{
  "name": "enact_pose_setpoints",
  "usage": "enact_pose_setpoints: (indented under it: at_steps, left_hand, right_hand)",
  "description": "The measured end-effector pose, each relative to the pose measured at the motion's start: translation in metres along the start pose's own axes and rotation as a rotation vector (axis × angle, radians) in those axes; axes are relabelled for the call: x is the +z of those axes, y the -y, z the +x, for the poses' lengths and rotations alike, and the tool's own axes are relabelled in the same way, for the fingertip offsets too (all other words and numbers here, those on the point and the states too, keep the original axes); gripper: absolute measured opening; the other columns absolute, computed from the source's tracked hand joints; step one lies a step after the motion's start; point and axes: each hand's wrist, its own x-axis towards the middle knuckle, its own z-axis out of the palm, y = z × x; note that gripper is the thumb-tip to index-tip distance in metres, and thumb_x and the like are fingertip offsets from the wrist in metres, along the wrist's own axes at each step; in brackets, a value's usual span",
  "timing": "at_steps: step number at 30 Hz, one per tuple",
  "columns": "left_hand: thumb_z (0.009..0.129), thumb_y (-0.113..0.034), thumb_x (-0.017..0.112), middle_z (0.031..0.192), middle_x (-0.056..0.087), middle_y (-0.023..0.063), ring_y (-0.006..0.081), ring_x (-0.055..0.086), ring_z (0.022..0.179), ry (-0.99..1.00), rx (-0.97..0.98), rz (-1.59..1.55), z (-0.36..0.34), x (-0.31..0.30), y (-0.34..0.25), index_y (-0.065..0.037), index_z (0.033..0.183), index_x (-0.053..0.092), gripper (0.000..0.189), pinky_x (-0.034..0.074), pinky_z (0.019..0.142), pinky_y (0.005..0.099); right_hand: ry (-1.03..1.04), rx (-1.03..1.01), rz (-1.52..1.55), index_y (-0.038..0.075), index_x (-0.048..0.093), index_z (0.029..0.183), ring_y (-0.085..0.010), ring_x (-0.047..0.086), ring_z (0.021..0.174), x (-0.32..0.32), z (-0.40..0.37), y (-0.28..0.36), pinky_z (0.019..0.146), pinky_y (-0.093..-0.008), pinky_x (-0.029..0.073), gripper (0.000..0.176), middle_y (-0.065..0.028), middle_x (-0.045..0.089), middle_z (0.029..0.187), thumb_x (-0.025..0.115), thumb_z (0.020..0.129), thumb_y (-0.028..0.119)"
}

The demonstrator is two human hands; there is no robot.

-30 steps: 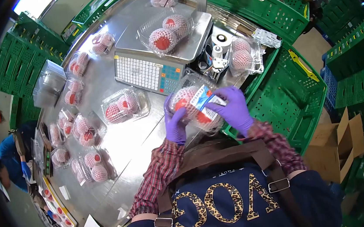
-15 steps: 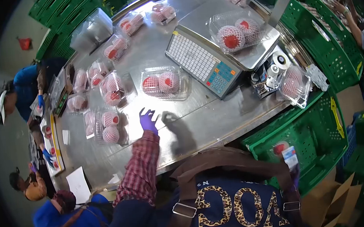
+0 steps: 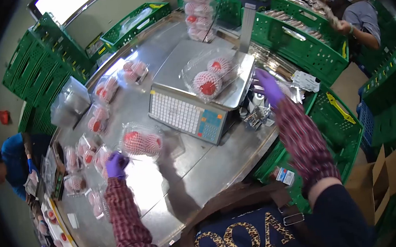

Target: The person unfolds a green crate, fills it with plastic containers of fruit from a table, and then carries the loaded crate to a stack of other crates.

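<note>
Judging by the look of it, light for its bulk: a clear plastic pack of two netted fruits (image 3: 141, 141), lying on the tabletop (image 3: 212, 169) between the near edge and the scale (image 3: 173, 66), closer to the left edge than to the right edge. Likely springy and slick in the thin shell, easy to dent or pop open under a hard squeeze; probably soft and forgiving in the foam netting, but bruisable in the fruit beneath. Best taken low on both long sides, with palms under the base, not by the loose lid or a single corner. Much the same for the pack on the scale (image 3: 207, 83): best lifted level, with both fruits kept from rolling together. At the near left corner of the first pack, the left grip (image 3: 116, 165), curled and pressed together; impossible to tell from here whether touching the plastic or pinching anything small. Beside the scale's right edge, above the label printer (image 3: 258, 115), the right grip (image 3: 270, 87), spread and holding nothing visible. Compared with half a second ago, closed at the left instead of spread over bare metal, and nearer the pack; raised to the scale at the right instead of low by the green crate (image 3: 339, 133), with the labelled pack (image 3: 285, 177) now out of hand and lying inside near the crate's left edge; unchanged on the scale, with the same two fruits still in place
</note>
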Motion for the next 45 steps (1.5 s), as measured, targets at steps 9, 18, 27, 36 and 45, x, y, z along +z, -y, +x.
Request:
enact_pose_setpoints:
  at_steps: [9, 18, 27, 36, 45]
  left_hand:
    - [0.073, -0.006, 0.062, 0.078, 0.057, 0.0045, 0.0114, 0.055, 0.070, 0.016, 1.079, 0.631, -0.035, 0.208, -0.128, -0.002, 0.089, 0.055, 0.017, 0.046, 0.063, 0.0237]
    - [0.073, -0.024, 0.066, 0.116, 0.047, 0.0118, 0.0274, 0.049, 0.105, 0.477, 0.664, 0.399, -0.140, 0.300, -0.015, -0.016, 0.122, 0.044, 0.054, 0.041, 0.089, 0.0391]
    - [0.073, -0.032, 0.055, 0.119, 0.047, 0.0131, 0.0265, 0.050, 0.105, 0.753, -0.487, -0.292, -0.168, 0.226, 0.043, -0.004, 0.127, 0.034, 0.064, 0.045, 0.085, 0.0445]
    - [0.067, -0.009, 0.059, 0.116, 0.046, 0.0140, 0.0232, 0.054, 0.096, 0.704, -0.343, -0.229, -0.185, 0.241, 0.046, -0.017, 0.137, 0.018, 0.082, 0.049, 0.073, 0.0365]
    - [0.072, -0.024, 0.067, 0.131, 0.031, 0.0174, 0.0252, 0.042, 0.114, 0.986, -0.123, -0.158, -0.235, 0.305, 0.089, -0.011, 0.136, 0.017, 0.083, 0.034, 0.095, 0.0368]
  right_hand:
    - [0.360, 0.106, 0.267, -0.002, 0.050, 0.092, -0.0196, 0.056, 0.075, -0.021, 0.002, -0.045, 0.073, -0.0296, 0.049, 0.016, -0.0104, 0.056, 0.082, 0.054, 0.080, 0.007]
    - [0.002, 0.190, 0.565, 0.009, 0.045, 0.080, -0.0178, 0.056, 0.080, -0.031, -0.196, -0.009, 0.078, -0.0332, 0.047, 0.015, -0.0046, 0.053, 0.079, 0.051, 0.071, -0.002]
    - [-0.224, -0.491, -1.057, 0.009, 0.057, 0.098, -0.0245, 0.049, 0.097, -0.057, -0.154, -0.035, 0.084, -0.0377, 0.038, 0.037, -0.0067, 0.058, 0.101, 0.068, 0.068, 0.028]
    - [0.089, -0.202, -0.492, 0.006, 0.064, 0.078, -0.0224, 0.052, 0.082, -0.009, -0.176, -0.012, 0.076, -0.0366, 0.039, 0.029, -0.0067, 0.059, 0.075, 0.071, 0.065, 0.031]
    - [-0.256, 0.466, 0.681, 0.006, 0.029, 0.129, -0.0257, 0.049, 0.099, -0.113, -0.269, -0.104, 0.083, -0.0380, 0.044, 0.053, -0.0159, 0.045, 0.118, 0.046, 0.087, 0.033]
